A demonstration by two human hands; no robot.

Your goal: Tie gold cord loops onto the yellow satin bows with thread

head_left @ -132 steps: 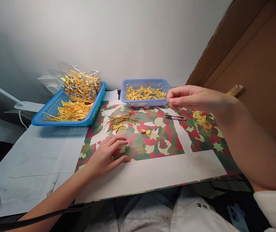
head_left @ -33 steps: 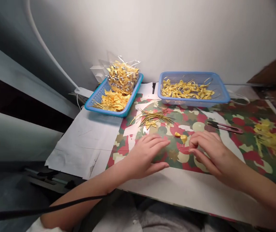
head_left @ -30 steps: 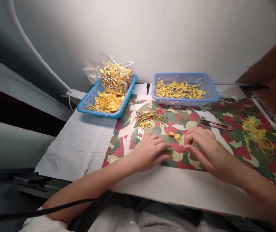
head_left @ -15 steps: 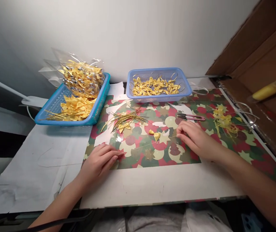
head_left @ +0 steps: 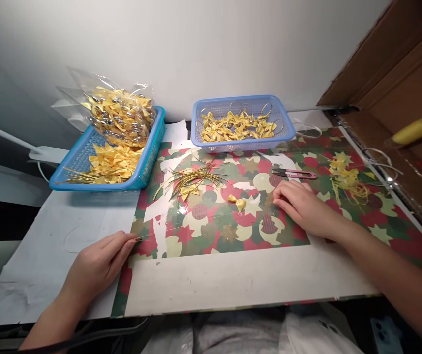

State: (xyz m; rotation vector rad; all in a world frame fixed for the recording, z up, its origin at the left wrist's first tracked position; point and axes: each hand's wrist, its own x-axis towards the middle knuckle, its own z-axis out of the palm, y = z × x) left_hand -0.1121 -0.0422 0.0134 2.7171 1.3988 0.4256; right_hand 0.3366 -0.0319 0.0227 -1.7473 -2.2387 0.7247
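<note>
My left hand is closed in a pinch on a thin, pale thread at the left edge of the patterned sheet. The thread runs up to the right, where my right hand pinches its other end. A small yellow ribbon bow lies on the sheet between the hands, just behind the thread. Whether the thread touches it I cannot tell. Behind my right hand lie thread snips with a pink handle. A bundle of gold wires rests at the left over another yellow bow.
A blue basket at the back left has yellow bows, gold wires and a clear bag. A second blue basket with finished-looking bows stands at the back. Yellow scraps lie right, beside a cardboard box.
My left hand has moved left and a little toward me, drawing a longer stretch of thread between the hands. My right hand has stayed nearly in place, still pinching. The bow lies where it was.
</note>
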